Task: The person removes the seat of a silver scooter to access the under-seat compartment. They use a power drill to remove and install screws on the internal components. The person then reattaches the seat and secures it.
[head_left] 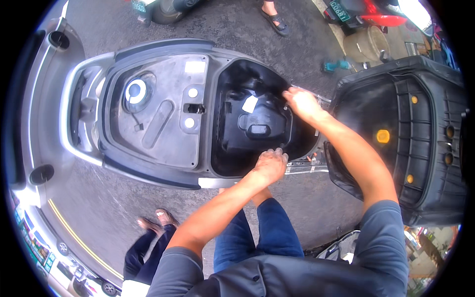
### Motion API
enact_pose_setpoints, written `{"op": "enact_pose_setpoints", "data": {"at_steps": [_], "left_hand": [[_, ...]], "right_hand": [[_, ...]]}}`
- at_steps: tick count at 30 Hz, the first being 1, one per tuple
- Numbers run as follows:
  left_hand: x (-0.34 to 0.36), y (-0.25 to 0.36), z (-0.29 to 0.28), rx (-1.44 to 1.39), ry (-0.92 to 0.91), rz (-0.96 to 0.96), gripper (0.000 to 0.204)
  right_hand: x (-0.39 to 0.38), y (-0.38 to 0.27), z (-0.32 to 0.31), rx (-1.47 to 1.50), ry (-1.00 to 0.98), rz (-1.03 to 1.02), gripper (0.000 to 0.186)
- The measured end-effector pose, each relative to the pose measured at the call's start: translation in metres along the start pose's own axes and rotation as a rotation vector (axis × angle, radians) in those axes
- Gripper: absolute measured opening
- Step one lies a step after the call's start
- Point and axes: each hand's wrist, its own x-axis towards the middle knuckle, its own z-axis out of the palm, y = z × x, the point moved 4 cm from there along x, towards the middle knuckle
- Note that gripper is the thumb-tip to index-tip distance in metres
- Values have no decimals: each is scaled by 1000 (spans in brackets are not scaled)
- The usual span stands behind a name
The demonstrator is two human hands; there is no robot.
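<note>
A black plastic storage bin (232,143) sits in the opened scooter body, with a small white label (250,104) inside. My left hand (270,164) has its fingers curled on the bin's near edge, right of the middle. My right hand (304,104) grips the bin's upper right edge, fingers bent over it. To the left is the grey rear deck (170,138) with a round filler cap (135,91) and a latch (193,108). The raised seat (366,168), its black underside showing yellow pads, stands at the right.
A person's sandalled feet (166,218) are at lower left, another foot (274,22) at the top. A red scooter (378,20), a bucket (366,44) and a teal object (336,65) are at upper right. A grey curved scooter part (44,123) fills the left; road surrounds it.
</note>
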Motion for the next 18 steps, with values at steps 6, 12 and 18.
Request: {"op": "enact_pose_setpoints", "data": {"at_steps": [6, 12, 18], "left_hand": [[-6, 2, -4, 127, 8, 25, 17], [-2, 0, -3, 130, -36, 59, 19], [1, -2, -6, 48, -119, 54, 21]], "right_hand": [[-39, 20, -41, -131, -93, -24, 14], [-41, 5, -47, -101, -34, -143, 13], [-38, 4, -23, -131, -103, -143, 17]]}}
